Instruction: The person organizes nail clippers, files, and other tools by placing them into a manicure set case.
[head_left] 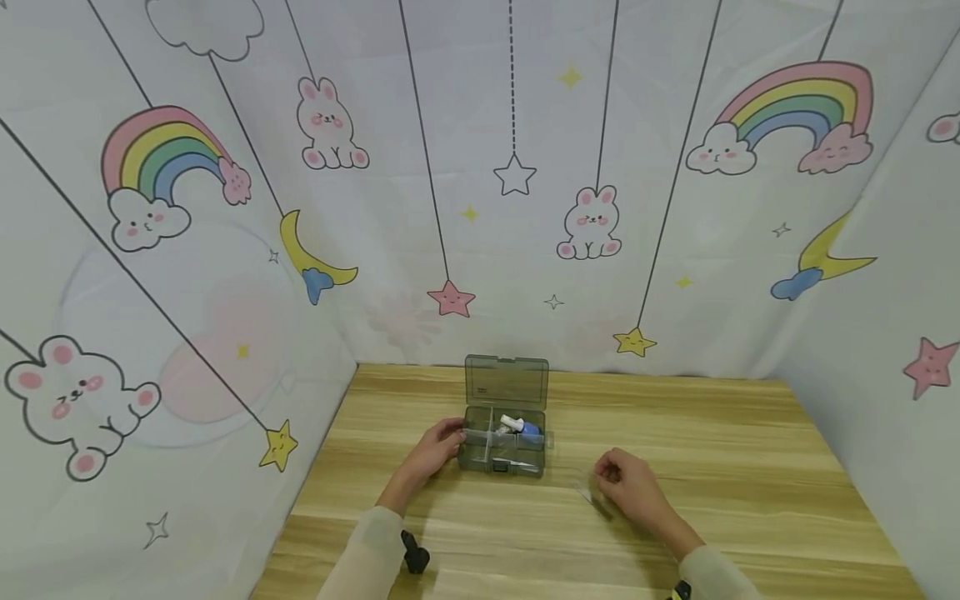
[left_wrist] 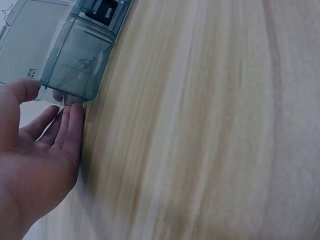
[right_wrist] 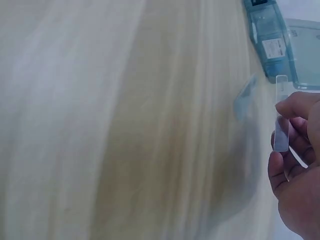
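Note:
A smoky, see-through storage box (head_left: 474, 461) with dividers stands on the table, its lid (head_left: 506, 379) raised at the back. My left hand (head_left: 435, 450) holds the box's left side, thumb at the upper edge and fingertips against the wall in the left wrist view. Inside lie a white piece (head_left: 512, 423) and a blue piece (head_left: 530, 430), too small to identify. To the right of the box, my right hand (head_left: 630, 485) pinches a narrow clear plastic strip (right_wrist: 282, 115) between thumb and fingers, above the table.
The wood-grain table (head_left: 712, 442) meets patterned fabric walls (head_left: 525, 242) at the back and both sides. A black device (head_left: 416, 554) sits at the left sleeve, and a black-and-yellow one (head_left: 681, 591) at the right. A white label (right_wrist: 274, 48) shows on the box.

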